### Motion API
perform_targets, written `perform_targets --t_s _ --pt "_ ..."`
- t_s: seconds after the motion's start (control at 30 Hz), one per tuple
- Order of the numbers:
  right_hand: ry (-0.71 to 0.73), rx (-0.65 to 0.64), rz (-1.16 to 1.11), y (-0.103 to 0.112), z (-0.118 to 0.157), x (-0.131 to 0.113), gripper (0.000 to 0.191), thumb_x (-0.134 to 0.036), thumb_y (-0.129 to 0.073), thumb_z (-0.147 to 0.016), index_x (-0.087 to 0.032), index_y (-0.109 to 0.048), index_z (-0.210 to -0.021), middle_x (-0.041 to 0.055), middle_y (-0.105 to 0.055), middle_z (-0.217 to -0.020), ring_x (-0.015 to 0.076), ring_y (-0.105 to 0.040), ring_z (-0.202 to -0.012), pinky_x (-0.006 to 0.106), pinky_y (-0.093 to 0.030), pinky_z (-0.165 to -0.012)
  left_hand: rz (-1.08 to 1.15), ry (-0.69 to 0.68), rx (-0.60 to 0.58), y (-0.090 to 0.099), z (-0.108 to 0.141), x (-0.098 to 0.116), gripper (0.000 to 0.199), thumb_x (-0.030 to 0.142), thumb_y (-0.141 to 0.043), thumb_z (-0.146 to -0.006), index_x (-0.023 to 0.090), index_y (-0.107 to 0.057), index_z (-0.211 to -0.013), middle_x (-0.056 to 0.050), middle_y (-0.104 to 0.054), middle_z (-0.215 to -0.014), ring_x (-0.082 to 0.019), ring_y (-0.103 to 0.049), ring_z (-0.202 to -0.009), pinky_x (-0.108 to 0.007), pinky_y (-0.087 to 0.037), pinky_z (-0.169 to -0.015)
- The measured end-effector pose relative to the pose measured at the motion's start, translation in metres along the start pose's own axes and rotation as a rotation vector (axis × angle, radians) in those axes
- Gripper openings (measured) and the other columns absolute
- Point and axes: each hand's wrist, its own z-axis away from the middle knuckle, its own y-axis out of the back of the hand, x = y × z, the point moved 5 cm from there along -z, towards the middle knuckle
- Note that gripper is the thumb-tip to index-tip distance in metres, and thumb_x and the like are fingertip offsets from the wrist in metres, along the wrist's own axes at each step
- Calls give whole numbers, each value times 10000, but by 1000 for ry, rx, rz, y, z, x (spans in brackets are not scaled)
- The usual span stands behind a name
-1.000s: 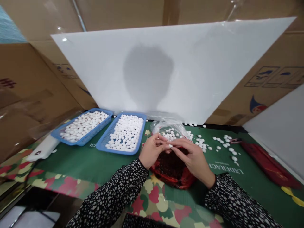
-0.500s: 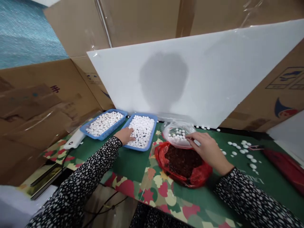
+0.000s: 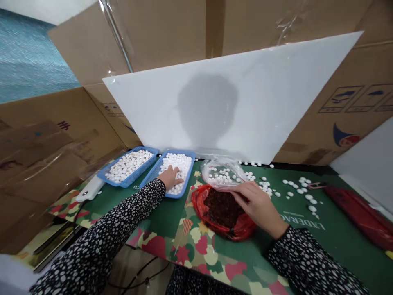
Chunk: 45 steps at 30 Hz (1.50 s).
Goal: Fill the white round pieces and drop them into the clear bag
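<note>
My left hand reaches over the right-hand blue plastic basket, its fingers apart and touching the small white balls inside. A clear plastic bag holding some white balls lies right of that basket. At the bag's front right edge, my right hand pinches the plastic between thumb and fingers; the fingertips are partly hidden. Just in front of the bag, a red plastic bag sits open around a dark brown crumbly mass. My right hand is above its right side.
Another blue basket of white balls stands at the left, beside a white device with a cable. Loose balls lie scattered at right near a dark red pouch. Cardboard walls and a white panel stand behind.
My left hand has moved farther over the right-hand basket, into the balls. The basket's left inner side now shows bare. My right hand stays at the clear bag's edge. The view has shifted right.
</note>
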Motion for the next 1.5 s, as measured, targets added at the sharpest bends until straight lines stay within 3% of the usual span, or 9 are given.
perform_targets --t_s 0.2,0.37,0.63,0.77,0.83,0.93,1.1,1.27,1.5 --pt "6 -101 -24 -11 4 1 170 -182 -518 -952 -223 -641 -1062 38 -719 -1016 200 -642 -943 387 -475 -900 -12 -75 -7 -2 -2 9 382 341 -457 -920 195 -471 -1272 -129 -468 -1242 -241 -655 -931 -373 -480 -856" --pt "-5 -347 63 -29 9 4 150 -177 -543 -927 -212 -672 -996 48 -706 -988 219 -643 -894 391 -518 -834 23 -24 13 -6 -8 9 408 290 -454 -915 184 -453 -1309 -157 -472 -1253 -276 -654 -966 -409 -487 -843" --pt "-20 -559 182 -64 22 28 181 -124 -608 -856 -210 -731 -957 69 -697 -920 241 -657 -874 386 -513 -812 352 73 27 -1 -23 -2 320 339 -565 -910 150 -585 -1167 -96 -604 -1179 -218 -604 -1019 -437 -518 -865" --pt "-32 -514 96 -70 23 32 171 -74 -584 -839 -194 -706 -838 49 -679 -862 207 -644 -807 328 -507 -745 627 138 0 0 -22 -20 244 326 -573 -902 134 -617 -1047 -54 -643 -916 -144 -620 -724 -308 -532 -640" --pt "-35 -498 64 -71 22 32 172 -71 -559 -848 -185 -666 -777 37 -666 -832 197 -634 -785 318 -502 -731 785 170 -12 0 -19 -28 211 318 -586 -882 142 -622 -992 -36 -618 -790 -113 -568 -569 -241 -455 -493" --pt "-10 -501 101 -69 20 28 188 -75 -530 -855 -183 -615 -727 29 -649 -788 202 -622 -758 331 -492 -712 1015 204 -30 0 -13 -36 197 331 -629 -833 161 -615 -932 -33 -595 -733 -90 -506 -494 -185 -318 -387" --pt "-7 -457 101 -54 11 11 175 -61 -525 -834 -191 -587 -735 37 -650 -808 209 -613 -761 348 -486 -721 1271 242 -71 4 -1 -40 260 357 -703 -761 181 -588 -913 -7 -549 -710 -57 -437 -484 -140 -223 -378" --pt "-43 -394 43 -42 6 -3 152 -51 -526 -812 -194 -538 -765 33 -625 -812 204 -588 -786 332 -476 -735 1421 283 -110 10 9 -44 267 373 -663 -795 201 -563 -974 2 -532 -746 -30 -377 -454 -111 -155 -365" --pt "-128 -326 -15 -37 7 -1 160 -46 -490 -795 -201 -503 -760 16 -604 -774 180 -571 -727 283 -452 -661 1621 354 -93 9 11 -49 170 318 -624 -845 206 -570 -961 -4 -516 -751 -30 -368 -467 -111 -188 -357"
